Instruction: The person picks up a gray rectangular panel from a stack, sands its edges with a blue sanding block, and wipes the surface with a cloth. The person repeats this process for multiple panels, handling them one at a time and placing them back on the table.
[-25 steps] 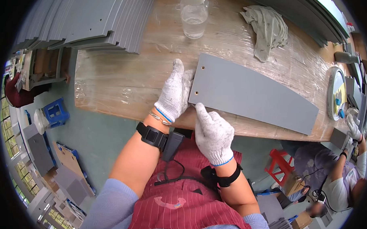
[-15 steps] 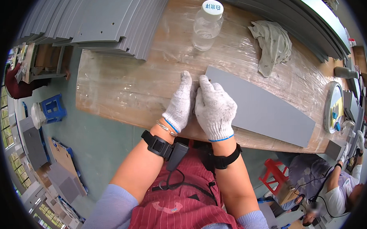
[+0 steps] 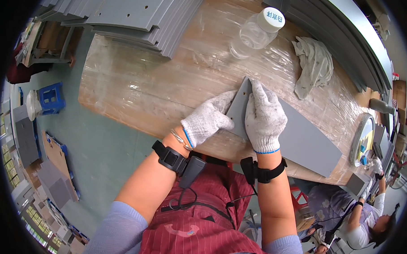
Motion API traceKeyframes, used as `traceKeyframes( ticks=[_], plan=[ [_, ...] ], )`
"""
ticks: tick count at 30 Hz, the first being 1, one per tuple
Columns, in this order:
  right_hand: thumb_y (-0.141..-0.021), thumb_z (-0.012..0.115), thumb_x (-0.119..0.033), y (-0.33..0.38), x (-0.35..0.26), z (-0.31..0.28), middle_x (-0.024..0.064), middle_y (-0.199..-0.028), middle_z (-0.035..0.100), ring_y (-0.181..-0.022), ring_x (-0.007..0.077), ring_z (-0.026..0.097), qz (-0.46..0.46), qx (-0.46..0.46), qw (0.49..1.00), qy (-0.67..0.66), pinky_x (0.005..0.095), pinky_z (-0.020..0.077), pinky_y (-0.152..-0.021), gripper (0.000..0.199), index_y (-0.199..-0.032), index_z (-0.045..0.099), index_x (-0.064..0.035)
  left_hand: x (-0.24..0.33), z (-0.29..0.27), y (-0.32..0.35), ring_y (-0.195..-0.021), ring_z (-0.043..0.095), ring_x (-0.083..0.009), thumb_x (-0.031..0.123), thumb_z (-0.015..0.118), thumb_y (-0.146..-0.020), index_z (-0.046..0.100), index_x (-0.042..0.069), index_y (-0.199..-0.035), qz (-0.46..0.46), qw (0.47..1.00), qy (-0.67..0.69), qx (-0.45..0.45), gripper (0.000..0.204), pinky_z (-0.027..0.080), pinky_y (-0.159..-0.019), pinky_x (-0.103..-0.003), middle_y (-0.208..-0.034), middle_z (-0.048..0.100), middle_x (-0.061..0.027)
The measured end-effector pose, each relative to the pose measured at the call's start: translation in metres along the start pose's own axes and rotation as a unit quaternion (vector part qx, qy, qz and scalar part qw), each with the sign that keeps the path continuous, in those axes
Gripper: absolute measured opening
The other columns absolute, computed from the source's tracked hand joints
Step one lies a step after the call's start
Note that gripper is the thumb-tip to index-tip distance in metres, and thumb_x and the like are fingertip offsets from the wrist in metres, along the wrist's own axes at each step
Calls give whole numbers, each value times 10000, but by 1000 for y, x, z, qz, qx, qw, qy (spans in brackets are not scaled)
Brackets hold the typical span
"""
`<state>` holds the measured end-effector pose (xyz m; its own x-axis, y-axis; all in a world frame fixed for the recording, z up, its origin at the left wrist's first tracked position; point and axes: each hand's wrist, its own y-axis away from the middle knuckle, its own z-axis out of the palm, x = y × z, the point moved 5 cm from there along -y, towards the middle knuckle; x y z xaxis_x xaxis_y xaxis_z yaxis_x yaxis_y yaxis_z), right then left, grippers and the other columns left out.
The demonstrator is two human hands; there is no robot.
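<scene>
A long, tapering grey panel (image 3: pixel 297 130) lies slantwise on the film-covered table, with a small hole near its narrow left end. My left hand (image 3: pixel 207 118), in a white knit glove, grips that end: the thumb is at the near side and the fingertips are hidden behind the edge. My right hand (image 3: pixel 266 118), gloved too, is over the panel just right of the hole. Its fingers are closed and reach toward the far corner. Anything inside them is hidden from view.
A clear bottle with a white lid (image 3: pixel 257 33) stands beyond the panel, beside a crumpled whitish cloth (image 3: pixel 313 65). Stacked grey panels (image 3: pixel 132 15) are at the far left, and more (image 3: pixel 339 32) at the far right. A co-worker (image 3: pixel 350 211) is at the lower right.
My hands have moved apart, exposing the panel's narrow end with its hole. The left hand now grips the end's edge; the right has shifted right. The view has also shifted.
</scene>
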<state>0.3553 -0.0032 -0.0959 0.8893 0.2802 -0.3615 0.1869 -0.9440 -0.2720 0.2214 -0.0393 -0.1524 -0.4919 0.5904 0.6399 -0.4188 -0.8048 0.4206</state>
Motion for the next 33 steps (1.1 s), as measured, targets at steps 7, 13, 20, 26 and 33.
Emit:
traceKeyframes(
  ticks=[7, 13, 20, 26, 33],
  plan=[
    [-797, 702, -138, -9, 14, 2, 79, -820, 637, -682, 269, 651, -82, 23, 996, -39, 376, 523, -585, 414, -1211, 689, -146, 2, 1, 0, -1404, 430, -219, -156, 554, -773, 315, -36, -1534, -18, 999, 44, -9, 807, 383, -1148, -338, -1539, 426, -131],
    [-780, 692, -129, -5, -9, -2, 73, -785, 620, -696, 265, 653, -185, -107, 977, 7, 386, 533, -597, 416, -1196, 690, -141, -3, -4, -3, -1393, 443, -214, -158, 558, -781, 336, -33, -1525, 10, 1000, -12, -3, 786, 398, -1137, -347, -1516, 458, -119],
    [-779, 683, -95, -16, 13, 2, 73, -770, 609, -680, 291, 640, -122, -77, 989, 3, 420, 522, -586, 422, -1200, 680, -120, -1, -1, -1, -1346, 487, -203, -146, 552, -780, 362, -37, -1510, 0, 1000, 13, 7, 762, 408, -1118, -334, -1489, 489, -109],
    [-756, 684, -83, 1, -9, -12, 62, -764, 616, -674, 254, 644, -256, -124, 956, -73, 408, 516, -579, 376, -1130, 706, -117, -9, -11, -4, -1314, 526, -291, 112, 484, -913, 392, -68, -1474, -7, 981, 194, -25, 597, 457, -1096, -409, -1450, 518, -164],
    [-767, 665, -88, 0, -6, -8, 65, -776, 608, -677, 258, 642, -217, -152, 964, -6, 405, 520, -576, 427, -1193, 668, -109, -1, -3, -7, -1306, 529, -324, 690, 376, -978, 387, -129, -1441, -32, 974, 225, 11, 941, 444, -1104, -412, -1446, 501, -236]
  ],
)
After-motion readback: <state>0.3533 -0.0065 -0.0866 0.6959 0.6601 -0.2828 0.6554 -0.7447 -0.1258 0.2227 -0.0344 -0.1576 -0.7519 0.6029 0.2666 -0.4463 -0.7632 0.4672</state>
